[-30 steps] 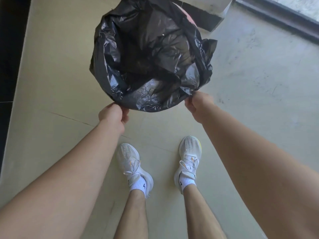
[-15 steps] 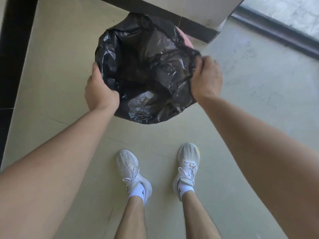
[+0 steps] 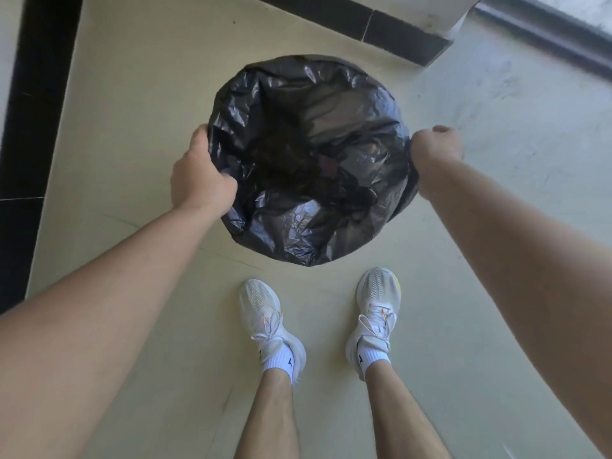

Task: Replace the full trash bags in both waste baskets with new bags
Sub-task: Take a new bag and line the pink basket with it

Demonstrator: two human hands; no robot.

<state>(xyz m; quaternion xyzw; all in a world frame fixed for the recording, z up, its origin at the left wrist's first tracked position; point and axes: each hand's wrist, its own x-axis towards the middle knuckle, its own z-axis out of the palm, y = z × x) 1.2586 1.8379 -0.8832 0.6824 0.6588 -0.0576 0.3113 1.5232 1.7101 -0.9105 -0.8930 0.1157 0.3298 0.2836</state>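
A black trash bag [image 3: 334,134] is spread open in a round shape on the floor in front of my feet, draped over a waste basket that it hides completely. Dark contents lie at the bottom of the bag. My left hand [image 3: 198,175] grips the bag's left edge, thumb inside the opening. My right hand [image 3: 433,154] is curled round the bag's right edge, with the plastic pulled down over the side.
My two white sneakers [image 3: 271,321] stand just behind the bag on the pale tiled floor [image 3: 132,111]. A black skirting strip [image 3: 43,94] runs along the left wall, another [image 3: 390,34] along the wall behind the bag. A dark door track [image 3: 546,31] crosses the top right.
The bag went from held up and bunched to stretched wide and round lower down. Both hands moved apart to its left and right edges, and the pink rim seen earlier is now covered.
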